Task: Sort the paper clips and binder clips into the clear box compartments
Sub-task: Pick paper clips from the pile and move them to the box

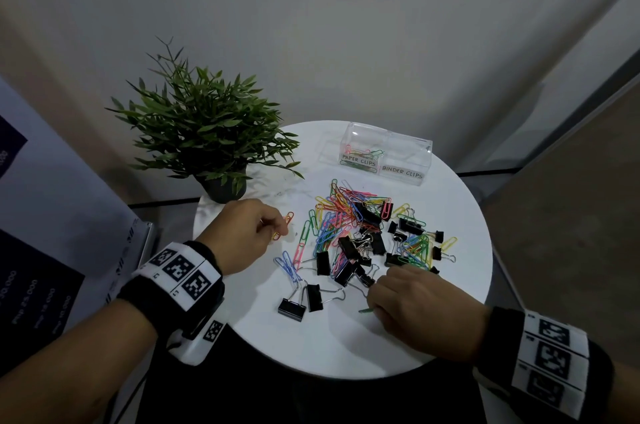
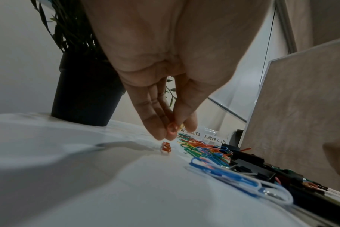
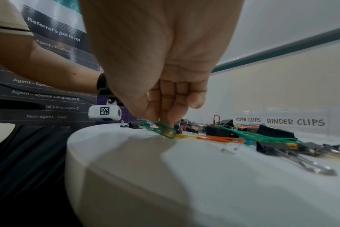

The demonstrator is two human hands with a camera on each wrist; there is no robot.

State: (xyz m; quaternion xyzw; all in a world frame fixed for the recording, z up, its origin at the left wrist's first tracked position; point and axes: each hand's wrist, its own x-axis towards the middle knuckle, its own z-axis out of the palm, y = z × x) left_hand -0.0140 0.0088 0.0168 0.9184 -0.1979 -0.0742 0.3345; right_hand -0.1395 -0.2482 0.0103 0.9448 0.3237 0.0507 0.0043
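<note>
Left hand [image 1: 239,236]: pinches orange clip [image 1: 286,222] at fingertips.
Right hand [image 1: 420,309]: grips green clip [image 3: 161,129]; wrist view shows it, head view barely.

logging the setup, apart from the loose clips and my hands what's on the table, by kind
potted plant: 1
clear box: 1
labels on the box: 2, PAPER CLIPS label and BINDER CLIPS label
total: 4

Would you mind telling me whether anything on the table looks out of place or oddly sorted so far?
Nothing looks damaged or mis-sorted. The paper clips compartment holds a few coloured clips; the binder clips compartment looks empty. The rest lie in a mixed pile on the table.
</note>
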